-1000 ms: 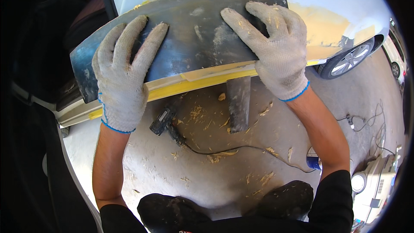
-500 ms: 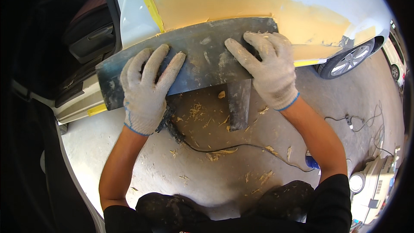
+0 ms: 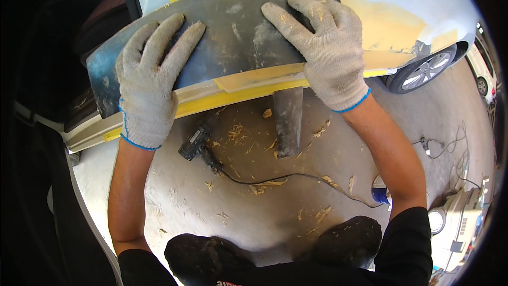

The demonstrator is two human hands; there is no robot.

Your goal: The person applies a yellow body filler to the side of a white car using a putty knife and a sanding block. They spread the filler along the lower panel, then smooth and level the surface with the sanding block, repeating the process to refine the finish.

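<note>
A wide, dark flexible spreader sheet point(image 3: 227, 32), scuffed and smeared, lies against the side of a white car over a patch of yellow body filler point(image 3: 378, 24). Both my hands wear off-white knit gloves with blue cuffs. My left hand point(image 3: 151, 77) holds the sheet near its left end, fingers spread flat across its face. Toward the right end my right hand point(image 3: 333, 47) holds it the same way, with crumbs of filler on the fingers. Neither thumb shows. Filler also appears beneath the sheet's lower edge, above yellow tape point(image 3: 233, 97) along the sill.
On the floor below are a dark flat strip point(image 3: 289, 122), a black corded heat gun or similar tool point(image 3: 196, 140) and scattered filler shavings point(image 3: 236, 133). A blue-and-white can point(image 3: 380, 190) stands by my right forearm. The open car doorway is left, a rear wheel point(image 3: 428, 71) right.
Both hands have slid the sheet upward and a little left over the filler. The filler's lower part, the taped sill and the black tool below have come into sight.
</note>
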